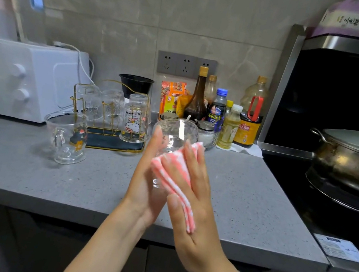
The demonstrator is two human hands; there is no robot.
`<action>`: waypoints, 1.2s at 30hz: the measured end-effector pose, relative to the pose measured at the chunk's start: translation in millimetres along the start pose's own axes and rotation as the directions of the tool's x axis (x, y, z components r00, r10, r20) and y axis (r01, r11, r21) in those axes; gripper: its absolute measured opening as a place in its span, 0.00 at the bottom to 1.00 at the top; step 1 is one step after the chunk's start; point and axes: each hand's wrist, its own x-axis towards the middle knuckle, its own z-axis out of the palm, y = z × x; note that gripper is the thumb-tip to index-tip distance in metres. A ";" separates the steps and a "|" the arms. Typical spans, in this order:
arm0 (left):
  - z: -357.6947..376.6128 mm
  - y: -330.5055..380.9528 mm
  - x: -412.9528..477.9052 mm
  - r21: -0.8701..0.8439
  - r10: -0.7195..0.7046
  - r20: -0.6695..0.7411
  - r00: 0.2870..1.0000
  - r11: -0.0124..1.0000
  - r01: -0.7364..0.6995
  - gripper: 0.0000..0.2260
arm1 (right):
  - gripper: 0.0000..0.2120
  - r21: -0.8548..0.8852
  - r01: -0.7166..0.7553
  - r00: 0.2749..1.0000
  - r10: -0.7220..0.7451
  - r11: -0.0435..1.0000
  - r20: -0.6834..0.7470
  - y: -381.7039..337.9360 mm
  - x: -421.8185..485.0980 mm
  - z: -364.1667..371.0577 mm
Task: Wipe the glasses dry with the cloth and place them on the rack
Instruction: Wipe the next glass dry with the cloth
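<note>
Left hand (147,177) supports glass (174,135); right hand (193,210) presses cloth (174,173), apparently thumb-pinched, against it.

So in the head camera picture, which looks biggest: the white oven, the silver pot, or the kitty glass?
1. white oven, biggest
2. silver pot, next, though the picture's edge cuts it off
3. kitty glass, smallest
</note>
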 end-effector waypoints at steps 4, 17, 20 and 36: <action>1.7 -7.8 -5.3 0.054 0.021 0.017 1.000 0.998 -0.021 0.22 | 0.21 0.080 -0.070 0.993 0.077 0.994 -0.093 5.5 16.1 -6.9; 1.3 -5.0 -8.4 0.016 0.078 0.002 0.997 0.997 -0.078 0.26 | 0.23 0.284 -0.153 0.981 0.179 0.947 -0.070 0.4 14.2 0.2; -2.7 3.7 -5.1 -0.050 0.015 0.004 1.000 0.999 -0.014 0.31 | 0.20 0.294 -0.093 0.995 0.103 0.951 -0.016 -9.8 -0.6 9.6; -6.4 2.1 -11.5 0.175 0.022 0.082 0.996 0.984 -0.036 0.23 | 0.22 0.146 -0.123 0.986 0.137 0.982 -0.093 5.0 28.8 -3.6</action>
